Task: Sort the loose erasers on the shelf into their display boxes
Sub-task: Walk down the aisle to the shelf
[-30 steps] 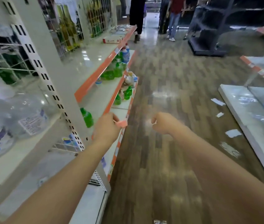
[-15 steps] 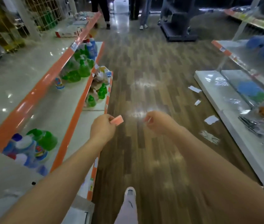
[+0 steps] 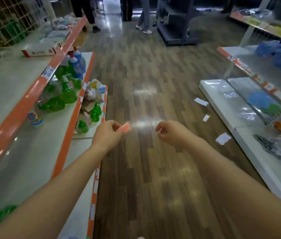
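Note:
My left hand (image 3: 107, 134) pinches a small pink eraser (image 3: 124, 127) between thumb and fingers, held out over the wooden aisle floor just past the edge of the left shelf unit. A hand's width to the right, my right hand (image 3: 169, 132) has its fingers curled; whether it holds something small is hidden. No display boxes for erasers are in view.
Left shelves (image 3: 64, 142) with orange edge strips hold green bottles (image 3: 62, 97) and blue-capped bottles (image 3: 77, 62). White shelves on the right (image 3: 225, 104) carry blue and colourful packets. Paper scraps (image 3: 222, 138) lie on the floor. People's legs (image 3: 144, 16) and a dark stand (image 3: 175, 23) are at the far end.
The view has turned from the left shelf upright toward the open aisle, and the right-hand shelves have come into view. Both hands stay held out in front, the left still pinching the pink eraser.

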Motion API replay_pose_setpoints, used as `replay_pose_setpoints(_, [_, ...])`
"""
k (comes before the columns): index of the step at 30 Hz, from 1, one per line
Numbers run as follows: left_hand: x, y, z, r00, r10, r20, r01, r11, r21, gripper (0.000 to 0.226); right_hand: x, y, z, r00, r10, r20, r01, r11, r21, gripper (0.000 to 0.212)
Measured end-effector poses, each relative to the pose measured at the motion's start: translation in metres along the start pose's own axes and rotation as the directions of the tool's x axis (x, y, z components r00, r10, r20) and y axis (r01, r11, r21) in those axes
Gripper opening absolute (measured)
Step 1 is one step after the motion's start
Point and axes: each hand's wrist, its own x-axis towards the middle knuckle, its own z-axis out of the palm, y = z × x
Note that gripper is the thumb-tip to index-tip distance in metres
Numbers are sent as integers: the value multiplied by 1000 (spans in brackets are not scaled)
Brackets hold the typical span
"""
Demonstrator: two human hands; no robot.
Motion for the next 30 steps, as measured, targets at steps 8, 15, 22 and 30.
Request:
replay_pose_setpoints(8, [106,4,11,998,-55,13,55,998,7,10,105,14,-27,1000,-19,21,19,1000,-2,31])
replay_pose_setpoints(15, [215,21,23,993,-111,-39,110,993,-33,8,222,33,-74,995,-92,36,93,995,-41,30])
replay_pose_setpoints(22, [303,29,10,981,-162,-103,159,987,-34,12,332,28,-119,978,-184,98,196,972,-129,32])
replay_pose_setpoints(30, [387,-1,-17,945,-270,-181,264,963,-58,19,443,-4,-134,951,-284,123,302,938,-172,30])
